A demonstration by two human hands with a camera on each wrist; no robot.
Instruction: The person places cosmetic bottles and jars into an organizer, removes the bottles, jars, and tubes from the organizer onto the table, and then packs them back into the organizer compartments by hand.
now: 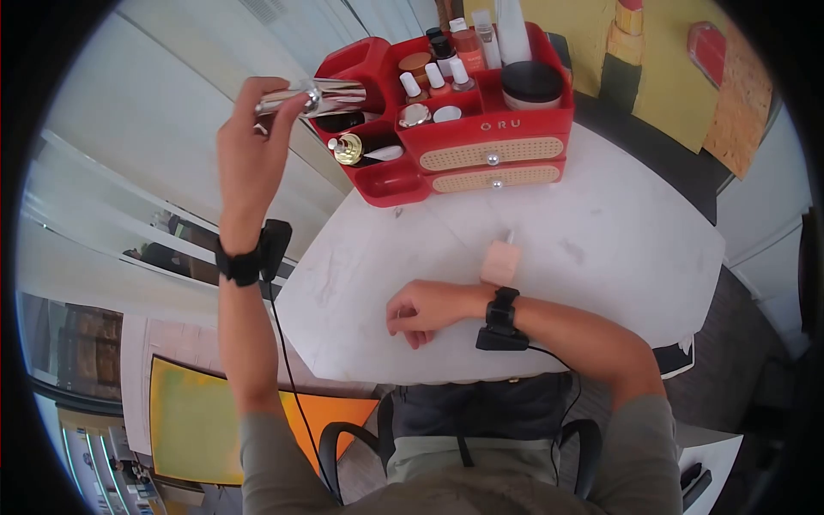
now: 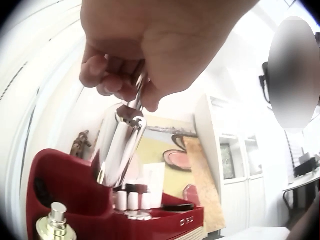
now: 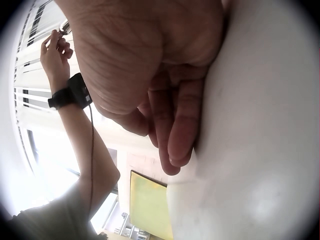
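My left hand [image 1: 255,142] pinches the narrow end of a shiny silver cylinder [image 1: 342,96] above the left side of a red makeup organizer [image 1: 412,182]. In the left wrist view the wide end of the silver cylinder [image 2: 117,150] points down, over the organizer's tall compartment [image 2: 70,182]. Below it stands a gold-collared pump bottle [image 1: 348,149] beside a white-ended item [image 1: 384,154]. The right hand [image 1: 433,309] rests on the white table [image 1: 360,249], fingers loosely curled with nothing in them. Just beyond its wrist lies a small peach square block [image 1: 500,262] with a pale tip.
The organizer's other sections hold several white-capped nail polish bottles [image 1: 436,79], a black-lidded jar [image 1: 532,84] and a tall white bottle [image 1: 512,34]. Two woven-front drawers [image 1: 463,154] face me. Behind stands a yellow painted board [image 1: 669,69]. Cables run from both wrist cameras.
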